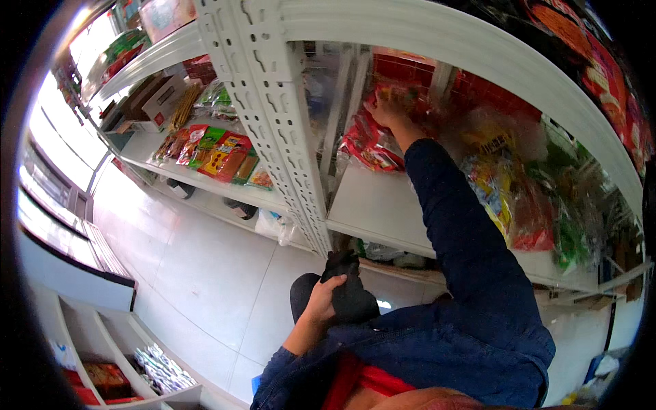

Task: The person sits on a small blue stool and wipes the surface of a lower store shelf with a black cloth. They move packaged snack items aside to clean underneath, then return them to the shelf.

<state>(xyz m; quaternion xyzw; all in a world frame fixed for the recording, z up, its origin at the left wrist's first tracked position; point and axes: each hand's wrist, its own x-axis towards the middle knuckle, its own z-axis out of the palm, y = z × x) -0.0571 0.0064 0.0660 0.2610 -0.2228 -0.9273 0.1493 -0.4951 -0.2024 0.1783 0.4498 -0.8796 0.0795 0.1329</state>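
My right hand (387,108) reaches over the white metal shelf (382,200) and touches a pile of red plastic snack packages (371,141) at its back left. Its fingers are partly lost against the red packaging, so whether they grip one is unclear. Low in front of my body, my left hand (324,300) is closed around a black cloth (353,294), its thumb lying on top. More bagged goods, among them yellow and blue packages (492,179) and a red bag (533,220), lie on the same shelf to the right of my sleeve.
A perforated white shelf upright (271,102) stands left of my right arm. Beyond it, another shelf holds colourful snack packets (220,154) and an open cardboard box (161,100). A white shelf beam (420,25) crosses above my arm. A compartmented rack (97,328) stands at lower left.
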